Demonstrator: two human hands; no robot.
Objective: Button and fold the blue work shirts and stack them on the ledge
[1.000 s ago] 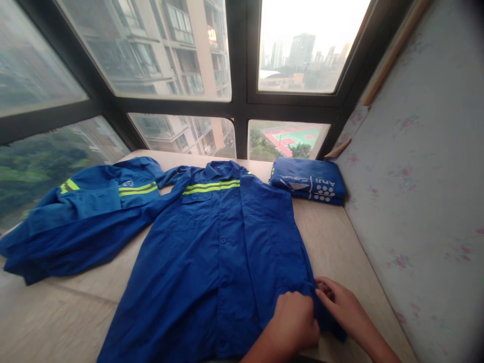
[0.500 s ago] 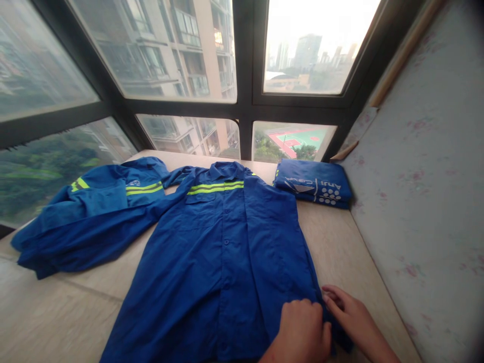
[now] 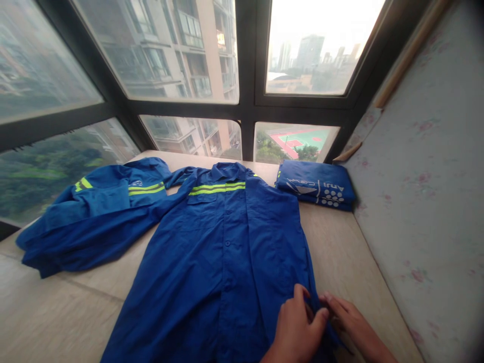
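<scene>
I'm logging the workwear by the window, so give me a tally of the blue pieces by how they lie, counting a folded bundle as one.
Spread-out shirt: 1
Rumpled garment: 1
Folded bundle: 1
Total: 3 (how many garments the bundle holds cannot be told)

A beige window ledge [image 3: 336, 247] carries a spread blue work shirt [image 3: 192, 252], a rumpled blue jacket [image 3: 108, 189] and folded blue workwear [image 3: 308, 176].
</scene>
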